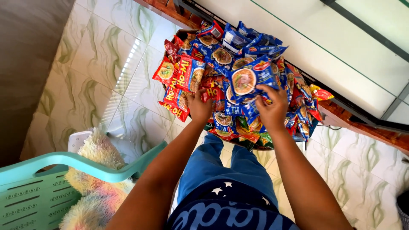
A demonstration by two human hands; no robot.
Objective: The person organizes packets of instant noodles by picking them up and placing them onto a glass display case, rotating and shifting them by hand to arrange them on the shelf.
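A heap of instant noodle packets lies on the floor in front of me, blue ones (238, 42) at the back and right, red ones (181, 74) at the left. My right hand (272, 108) grips the lower edge of a blue packet (249, 79) with a round noodle picture, held on top of the heap. My left hand (199, 106) reaches into the heap's middle, its fingers closed among red packets (213, 91); what it holds is hidden.
A glass-fronted cabinet with a wooden base (366, 123) runs behind the heap. A teal plastic chair (47, 179) stands at lower left with a fluffy pastel plush toy (100, 179) on it. The floor is pale green-veined tile (110, 55). My blue trousers (226, 170) show below.
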